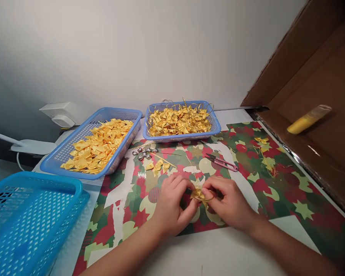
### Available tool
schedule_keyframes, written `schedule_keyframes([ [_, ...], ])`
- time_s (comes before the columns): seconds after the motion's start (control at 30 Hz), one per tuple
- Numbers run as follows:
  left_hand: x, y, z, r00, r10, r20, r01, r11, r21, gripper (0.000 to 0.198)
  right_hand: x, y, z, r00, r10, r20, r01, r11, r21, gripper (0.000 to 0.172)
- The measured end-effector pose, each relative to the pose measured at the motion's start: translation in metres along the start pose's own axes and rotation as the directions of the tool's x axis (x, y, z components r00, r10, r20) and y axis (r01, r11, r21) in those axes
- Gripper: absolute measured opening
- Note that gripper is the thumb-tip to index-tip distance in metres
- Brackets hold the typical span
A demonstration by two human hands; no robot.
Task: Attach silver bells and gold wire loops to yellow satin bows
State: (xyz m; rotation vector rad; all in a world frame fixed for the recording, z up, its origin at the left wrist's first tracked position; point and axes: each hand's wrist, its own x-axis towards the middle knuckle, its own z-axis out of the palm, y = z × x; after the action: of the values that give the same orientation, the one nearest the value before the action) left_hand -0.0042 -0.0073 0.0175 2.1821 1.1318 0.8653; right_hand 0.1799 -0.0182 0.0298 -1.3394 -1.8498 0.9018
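Between my hands, low over the patterned table cover [149,195], is a yellow ribbon bow [199,194] with a thin gold cord at it. My left hand [175,201] pinches the bow's left side between thumb and forefinger. On the other side my right hand [227,199] grips it with closed fingertips, which partly cover the bow. Just beyond lie a few loose yellow bows [158,167], a cluster of silver bells [144,153] and lengths of gold cord [165,160]. Pink-handled thread snips [222,163] rest past my right hand.
A blue basket of yellow bows [92,175] stands at the back left, beside another basket of corded bows [181,137]. A turquoise basket [77,188] is at near left. Cardboard [310,80] walls the right side, with a yellow-filled tube [309,119]. Thread scraps [270,165] lie at right.
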Motion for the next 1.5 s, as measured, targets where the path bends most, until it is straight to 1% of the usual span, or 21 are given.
schedule_keyframes([
  [0.03,0.001,-0.001,-0.001,1.000,-0.006,0.019,0.005,0.999,0.040,0.005,0.001,0.002,-0.004,0.997,0.077,0.011,-0.077,0.997,0.022,0.021],
  [0.1,0.002,-0.004,-0.001,0.998,-0.016,0.055,0.010,0.994,0.109,0.015,0.003,0.005,-0.011,0.981,0.191,0.024,-0.192,0.981,0.034,0.017],
  [0.17,0.003,-0.007,0.001,0.995,-0.030,0.090,0.016,0.990,0.144,0.015,0.004,0.008,-0.016,0.970,0.241,0.037,-0.241,0.971,0.002,0.017],
  [0.23,0.004,-0.008,0.003,0.992,-0.043,0.116,0.025,0.988,0.154,0.014,0.005,0.009,-0.017,0.955,0.286,0.083,-0.287,0.958,-0.008,0.019],
  [0.33,0.003,-0.007,0.005,0.992,-0.045,0.121,0.024,0.985,0.169,0.012,0.002,0.006,-0.018,0.933,0.325,0.153,-0.328,0.945,-0.001,0.020],
  [0.5,0.002,-0.002,0.004,0.994,-0.040,0.102,0.026,0.989,0.143,0.009,-0.003,-0.001,-0.028,0.929,0.317,0.193,-0.310,0.948,-0.068,0.018],
  [0.57,0.003,-0.001,0.005,0.995,-0.051,0.088,0.040,0.991,0.125,0.008,-0.006,-0.003,-0.032,0.896,0.367,0.248,-0.354,0.930,-0.099,0.019],
  [0.67,0.005,-0.001,0.010,0.995,-0.083,0.062,0.073,0.986,0.147,0.009,-0.011,-0.003,-0.033,0.813,0.461,0.355,-0.456,0.884,-0.104,0.021],
  [0.7,0.006,-0.001,0.012,0.994,-0.090,0.061,0.079,0.984,0.161,0.009,-0.013,-0.002,-0.033,0.794,0.474,0.380,-0.476,0.874,-0.096,0.021],
  [0.73,0.006,-0.001,0.014,0.994,-0.091,0.066,0.078,0.982,0.172,0.008,-0.014,-0.001,-0.032,0.786,0.476,0.395,-0.485,0.871,-0.084,0.020],
  [0.8,0.006,0.000,0.017,0.992,-0.090,0.085,0.073,0.981,0.177,0.005,-0.014,0.000,-0.029,0.790,0.460,0.404,-0.484,0.874,-0.048,0.019],
  [0.9,0.005,0.001,0.016,0.992,-0.096,0.086,0.082,0.984,0.158,0.007,-0.012,0.001,-0.025,0.814,0.432,0.388,-0.469,0.883,0.000,0.017],
  [1.03,0.003,0.003,0.012,0.993,-0.099,0.065,0.091,0.989,0.121,0.008,-0.006,0.000,-0.023,0.850,0.409,0.332,-0.446,0.894,0.039,0.013],
  [1.13,0.002,0.003,0.011,0.993,-0.112,0.043,0.108,0.989,0.098,0.008,-0.003,-0.001,-0.022,0.887,0.367,0.279,-0.393,0.918,0.042,0.012],
  [1.2,0.001,0.002,0.010,0.992,-0.119,0.029,0.117,0.990,0.084,0.009,-0.001,0.000,-0.020,0.904,0.343,0.256,-0.367,0.928,0.055,0.013],
  [1.27,0.001,0.002,0.009,0.992,-0.127,0.022,0.126,0.990,0.065,0.010,-0.001,0.001,-0.018,0.905,0.338,0.257,-0.373,0.923,0.100,0.013],
  [1.37,0.000,0.004,0.007,0.990,-0.137,0.013,0.137,0.991,0.001,0.013,-0.001,0.001,-0.016,0.890,0.359,0.281,-0.418,0.889,0.186,0.013],
  [1.43,-0.002,0.006,0.005,0.991,-0.134,-0.007,0.133,0.988,-0.080,0.015,-0.002,0.000,-0.015,0.881,0.375,0.289,-0.447,0.859,0.249,0.015],
  [1.5,-0.004,0.008,0.003,0.991,-0.134,-0.026,0.128,0.976,-0.177,0.015,-0.001,-0.002,-0.014,0.869,0.387,0.309,-0.481,0.810,0.335,0.020],
])
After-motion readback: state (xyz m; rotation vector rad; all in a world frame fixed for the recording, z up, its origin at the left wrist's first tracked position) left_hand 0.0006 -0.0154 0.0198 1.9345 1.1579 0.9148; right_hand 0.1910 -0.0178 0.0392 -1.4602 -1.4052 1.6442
